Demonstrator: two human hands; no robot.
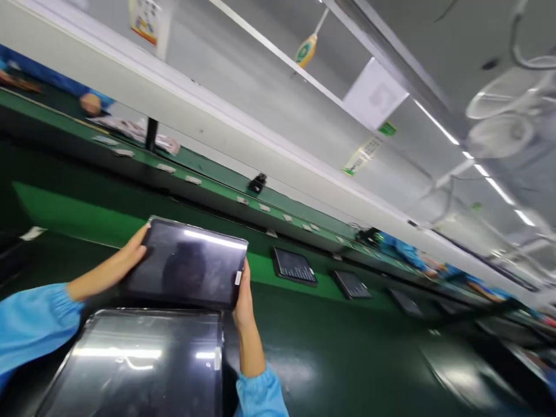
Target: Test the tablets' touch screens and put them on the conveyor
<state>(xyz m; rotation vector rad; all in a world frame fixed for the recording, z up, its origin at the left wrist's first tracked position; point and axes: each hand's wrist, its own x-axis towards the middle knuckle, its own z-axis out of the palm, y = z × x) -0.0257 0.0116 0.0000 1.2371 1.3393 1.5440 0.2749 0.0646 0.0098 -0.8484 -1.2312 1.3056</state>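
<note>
My left hand grips the left edge of a dark, glossy tablet-like screen panel. On the opposite side my right hand is closed round its right edge, close to a small white label. The panel is tilted up towards me, and a ceiling light and a dark shape reflect in its face. Just below it, nearer to me, lies a second shiny dark screen panel, also with a white label at its right side. Its lower part runs out of view. My fingers behind the held panel are hidden.
Several similar panels, one a dark tablet, lie along a green strip on the dark green bench. Small white pieces line the ledge behind, with a black object. Blue-sleeved co-workers are beyond. A light-coloured beam crosses overhead.
</note>
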